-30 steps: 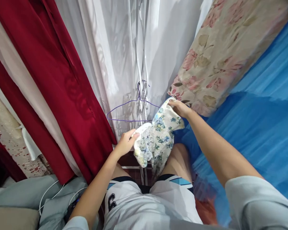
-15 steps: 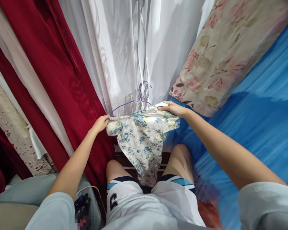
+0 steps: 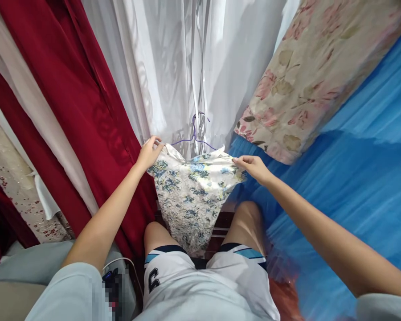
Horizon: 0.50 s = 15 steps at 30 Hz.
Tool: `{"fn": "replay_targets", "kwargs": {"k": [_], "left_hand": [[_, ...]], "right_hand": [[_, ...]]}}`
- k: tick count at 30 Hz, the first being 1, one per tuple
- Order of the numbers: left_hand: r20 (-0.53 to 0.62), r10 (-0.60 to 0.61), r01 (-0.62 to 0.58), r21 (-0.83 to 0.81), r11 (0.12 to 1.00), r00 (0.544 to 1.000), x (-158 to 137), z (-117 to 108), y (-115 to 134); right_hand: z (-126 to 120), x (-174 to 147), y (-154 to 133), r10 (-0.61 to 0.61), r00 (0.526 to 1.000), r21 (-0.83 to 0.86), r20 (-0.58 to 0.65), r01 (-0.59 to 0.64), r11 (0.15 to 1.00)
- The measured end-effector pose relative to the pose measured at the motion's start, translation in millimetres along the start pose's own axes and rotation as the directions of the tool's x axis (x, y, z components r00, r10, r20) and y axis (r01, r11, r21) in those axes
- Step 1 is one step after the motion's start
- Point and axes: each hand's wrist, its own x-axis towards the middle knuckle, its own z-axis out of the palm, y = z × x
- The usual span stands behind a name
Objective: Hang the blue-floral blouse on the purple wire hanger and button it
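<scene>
A white floral top (image 3: 194, 191) with blue and yellow flowers hangs in front of me on a purple hanger (image 3: 194, 131). The hanger's hook and upper arms show above the neckline; the rest is hidden inside the fabric. My left hand (image 3: 149, 154) pinches the top at its left shoulder, near the collar. On the other side, my right hand (image 3: 254, 167) has thumb and fingers closed on the right sleeve or shoulder edge. The fabric is spread between both hands, and its lower part drops toward my knees.
White curtain-like cloth (image 3: 167, 80) hangs behind, with narrow white strips (image 3: 195, 80) down its middle. Dark red cloth (image 3: 83, 98) hangs at left. At right are a pink-flowered cloth (image 3: 287, 93) and blue tulle (image 3: 347, 191). A dark device (image 3: 111, 281) lies at lower left.
My left hand has moved up and slightly right, to the shoulder by the collar. My right hand has shifted down and outward along the edge. The top now hangs wider and flatter.
</scene>
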Motion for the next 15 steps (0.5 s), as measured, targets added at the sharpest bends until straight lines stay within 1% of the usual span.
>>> {"fn": "replay_targets", "kwargs": {"k": [2, 4, 6, 7, 9, 11, 12, 13, 14, 15], "left_hand": [[0.028, 0.052, -0.052, -0.004, 0.999, 0.998, -6.0, -3.0, 8.1], [0.053, 0.076, -0.077, 0.011, 0.997, 0.996, -9.7, -3.1, 16.7], [0.059, 0.08, -0.083, 0.038, 0.996, 0.995, -10.0, -0.6, 22.7], [0.054, 0.072, -0.075, 0.058, 0.996, 0.996, -8.8, 1.4, 24.0], [0.03, 0.036, -0.039, 0.105, 0.994, 0.999, -5.1, 6.9, 22.9], [0.002, -0.009, 0.008, 0.136, 0.991, 1.0, -2.6, 14.6, 18.5], [-0.009, -0.024, 0.025, 0.133, 0.991, 1.0, -2.9, 19.3, 16.0], [-0.021, -0.033, 0.035, 0.112, 0.993, 0.999, -4.7, 24.6, 14.0], [-0.036, -0.04, 0.043, 0.069, 0.997, 0.999, -7.9, 30.4, 12.7], [-0.065, -0.062, 0.062, 0.004, 0.998, 0.996, -12.7, 36.5, 12.8]], "right_hand": [[-3.1, -7.9, 1.6, -0.06, 0.996, 0.027, -0.07, 0.062, 0.998], [-6.0, -6.9, -7.1, -0.083, 0.982, 0.088, -0.167, 0.099, 0.991], [-7.2, 1.5, -23.9, -0.05, 0.966, 0.165, -0.255, 0.095, 0.982], [-6.3, 6.7, -34.2, -0.023, 0.961, 0.2, -0.276, 0.081, 0.976], [0.3, 14.9, -56.6, 0.009, 0.962, 0.233, -0.273, 0.057, 0.971], [13.9, 14.4, -79.3, -0.022, 0.974, 0.206, -0.224, 0.07, 0.976], [22.9, 9.7, -90.0, -0.064, 0.983, 0.175, -0.173, 0.095, 0.98], [32.6, 2.2, -99.7, -0.116, 0.989, 0.14, -0.091, 0.128, 0.982], [42.3, -7.8, -107.9, -0.172, 0.985, 0.108, 0.034, 0.167, 0.98], [51.3, -19.4, -114.1, -0.219, 0.955, 0.093, 0.199, 0.205, 0.974]]}}
